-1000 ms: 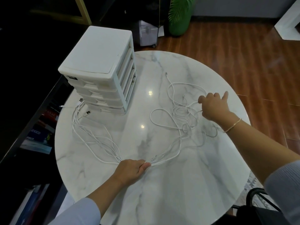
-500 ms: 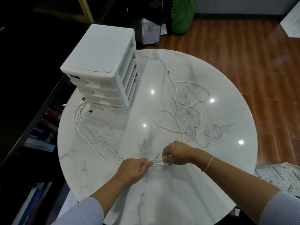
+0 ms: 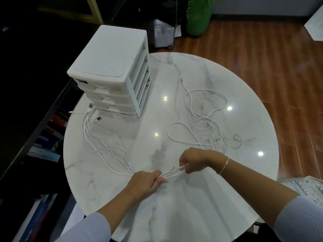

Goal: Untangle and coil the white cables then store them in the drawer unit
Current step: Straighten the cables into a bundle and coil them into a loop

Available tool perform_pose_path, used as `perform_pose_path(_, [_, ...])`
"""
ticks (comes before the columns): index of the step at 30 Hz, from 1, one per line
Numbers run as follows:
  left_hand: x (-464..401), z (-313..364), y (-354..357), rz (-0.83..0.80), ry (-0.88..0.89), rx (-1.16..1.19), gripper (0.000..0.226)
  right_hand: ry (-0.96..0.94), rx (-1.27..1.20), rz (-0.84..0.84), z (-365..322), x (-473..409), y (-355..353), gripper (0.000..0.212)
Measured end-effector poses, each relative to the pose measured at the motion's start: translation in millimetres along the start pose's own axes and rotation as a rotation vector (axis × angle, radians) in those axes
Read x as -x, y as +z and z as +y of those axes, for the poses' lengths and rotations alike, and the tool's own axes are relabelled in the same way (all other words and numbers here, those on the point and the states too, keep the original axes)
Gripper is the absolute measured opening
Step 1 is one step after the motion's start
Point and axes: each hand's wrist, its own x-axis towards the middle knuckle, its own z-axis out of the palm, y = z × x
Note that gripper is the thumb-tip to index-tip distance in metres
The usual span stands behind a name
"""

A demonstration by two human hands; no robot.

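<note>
Several white cables (image 3: pixel 111 151) run across the round marble table (image 3: pixel 192 206). My left hand (image 3: pixel 146 182) is closed on the bundle near the table's front. My right hand (image 3: pixel 194 159) pinches the same strands a short way to the right, and the cables stretch taut between both hands. Their USB plugs (image 3: pixel 95 113) fan out at the foot of the white drawer unit (image 3: pixel 111 67), which stands at the back left with all drawers closed. On the right the cables lie in a tangle of loose loops (image 3: pixel 204 119), one end pointing to the back.
A dark shelf with books (image 3: pixel 45 142) runs along the table's left edge. A green plant pot (image 3: pixel 197 23) and a white box on castors (image 3: pixel 164 35) stand on the wooden floor behind. A patterned rug (image 3: pixel 307 187) lies at the right.
My right hand left the tangle on the right, came back toward me and took hold of the strands beside my left hand. My left hand stayed in place.
</note>
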Motion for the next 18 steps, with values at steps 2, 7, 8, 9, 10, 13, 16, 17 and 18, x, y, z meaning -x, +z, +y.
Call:
perform_pose_path(2, [-0.6, 0.0, -1.1, -0.007, -0.020, 0.009, 0.107, 0.007, -0.082, 0.072, 7.2, 1.7, -2.3, 0.017])
perform_pose_path(7, [-4.3, 1.6, -3.7, -0.004, -0.053, 0.026, 0.108, 0.028, -0.328, 0.268, 24.2, 10.6, -11.3, 0.029])
perform_pose_path(8, [-4.6, 1.9, -3.8, -0.008, -0.055, 0.029, 0.110, 0.032, -0.318, 0.291, 27.1, 11.9, -12.5, 0.029])
perform_pose_path(9, [-5.0, 2.2, -3.8, -0.013, -0.055, 0.029, 0.111, 0.035, -0.306, 0.307, 30.3, 13.9, -14.7, 0.029])
perform_pose_path(10, [-5.0, 2.5, -3.8, -0.013, -0.054, 0.028, 0.112, 0.042, -0.305, 0.324, 34.4, 14.6, -16.9, 0.028])
perform_pose_path(13, [-4.5, 2.6, -4.5, 0.002, -0.048, 0.025, 0.111, 0.038, -0.354, 0.369, 46.5, 14.2, -21.9, 0.022])
perform_pose_path(16, [-4.8, 4.2, -5.9, -0.008, -0.049, 0.026, 0.111, 0.072, -0.266, 0.313, 54.5, 14.0, -26.4, 0.020])
perform_pose_path(17, [-5.0, 4.5, -6.2, -0.018, -0.053, 0.031, 0.111, 0.097, -0.177, 0.273, 55.9, 14.9, -28.1, 0.020])
perform_pose_path(18, [-5.7, 4.8, -5.9, -0.026, -0.055, 0.032, 0.112, 0.129, -0.083, 0.233, 56.9, 15.9, -29.7, 0.021])
